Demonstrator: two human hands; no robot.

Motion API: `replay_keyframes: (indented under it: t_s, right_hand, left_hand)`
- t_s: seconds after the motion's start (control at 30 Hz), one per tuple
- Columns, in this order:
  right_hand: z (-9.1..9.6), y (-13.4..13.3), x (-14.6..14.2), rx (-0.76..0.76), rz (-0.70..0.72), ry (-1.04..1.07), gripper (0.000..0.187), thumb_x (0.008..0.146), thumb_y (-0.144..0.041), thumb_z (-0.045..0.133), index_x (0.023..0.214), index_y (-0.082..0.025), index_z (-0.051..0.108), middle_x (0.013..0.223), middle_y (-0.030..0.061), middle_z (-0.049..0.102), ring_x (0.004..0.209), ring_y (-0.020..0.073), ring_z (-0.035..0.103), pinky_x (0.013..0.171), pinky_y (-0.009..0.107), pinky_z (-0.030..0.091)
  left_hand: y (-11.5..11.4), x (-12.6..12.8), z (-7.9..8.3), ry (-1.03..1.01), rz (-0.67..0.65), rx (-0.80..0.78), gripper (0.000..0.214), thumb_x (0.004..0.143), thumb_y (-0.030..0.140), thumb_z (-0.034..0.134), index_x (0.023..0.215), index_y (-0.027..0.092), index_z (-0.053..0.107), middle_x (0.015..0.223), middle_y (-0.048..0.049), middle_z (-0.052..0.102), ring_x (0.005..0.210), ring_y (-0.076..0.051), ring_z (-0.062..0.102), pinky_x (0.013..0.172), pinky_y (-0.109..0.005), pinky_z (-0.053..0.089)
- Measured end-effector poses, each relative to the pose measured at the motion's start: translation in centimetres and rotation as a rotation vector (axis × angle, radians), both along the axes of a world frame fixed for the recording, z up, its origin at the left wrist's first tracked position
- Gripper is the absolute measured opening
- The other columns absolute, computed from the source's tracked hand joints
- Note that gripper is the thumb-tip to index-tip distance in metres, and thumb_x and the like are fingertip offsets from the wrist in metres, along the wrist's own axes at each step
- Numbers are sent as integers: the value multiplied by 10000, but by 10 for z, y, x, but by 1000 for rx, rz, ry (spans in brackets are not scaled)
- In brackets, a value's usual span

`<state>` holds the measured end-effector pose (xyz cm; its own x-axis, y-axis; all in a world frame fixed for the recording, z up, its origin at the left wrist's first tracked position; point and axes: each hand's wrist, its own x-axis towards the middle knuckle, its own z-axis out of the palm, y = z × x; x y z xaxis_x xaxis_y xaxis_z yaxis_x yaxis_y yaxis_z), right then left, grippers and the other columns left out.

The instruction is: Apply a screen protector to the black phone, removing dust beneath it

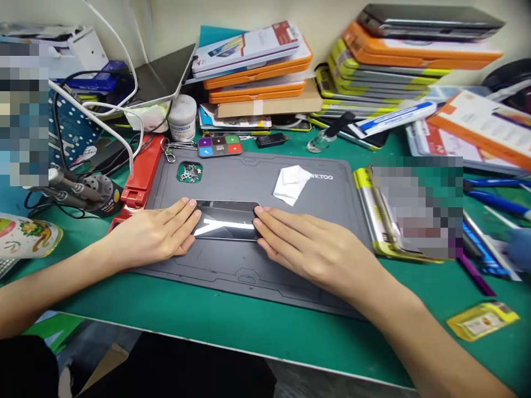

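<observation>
A smartphone (226, 221) with a dark, glossy screen lies lengthwise across the grey work mat (232, 268), face up. Light reflects in a white streak on its glass. My left hand (160, 229) grips its left end, fingers together along the edge. At the opposite end, my right hand (309, 243) holds the phone the same way, fingertips on its right corner. The thumbs are partly hidden below the phone. Beyond it on the mat rests a folded white wipe (292, 184). Small metal parts lie in the mat's recess (189, 172) at the upper left.
A red hinged tool (143, 171) borders the mat's left side, near a black screwdriver holder (103, 193). Boxes (253, 55) are stacked behind. A white jar (183, 117), a small glass bottle (321, 141), blue pliers (498, 190) and a yellow packet (483, 320) lie around.
</observation>
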<state>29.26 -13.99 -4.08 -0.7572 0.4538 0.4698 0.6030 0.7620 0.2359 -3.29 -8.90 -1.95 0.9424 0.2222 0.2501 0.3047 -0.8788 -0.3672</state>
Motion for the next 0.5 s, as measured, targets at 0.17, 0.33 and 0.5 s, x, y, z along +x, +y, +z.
replay_keyframes:
  t_s: [0.17,0.33,0.5]
  right_hand:
    - [-5,-2,6,-142,-28,90,364,951,-135,707,1313,-92,704,1336,159,739,1154,275,752,908,405,650]
    - [-7,0,13,-204,-14,144,356,956,-145,705,1308,-97,697,1314,145,752,1147,283,757,912,433,663]
    - [-8,2,14,-203,-23,178,326,958,-148,700,1280,-103,712,1298,140,760,1125,285,764,925,449,660]
  left_hand:
    - [-1,2,3,28,-1,23,346,1026,233,601,1268,0,684,1304,-216,725,1173,-293,753,927,-377,684]
    - [1,3,8,17,12,-34,367,1008,234,629,1298,12,668,1310,-206,727,1177,-284,752,947,-373,683]
    - [0,3,12,17,20,-77,448,978,236,673,1360,5,636,1340,-221,709,1200,-309,739,939,-396,689]
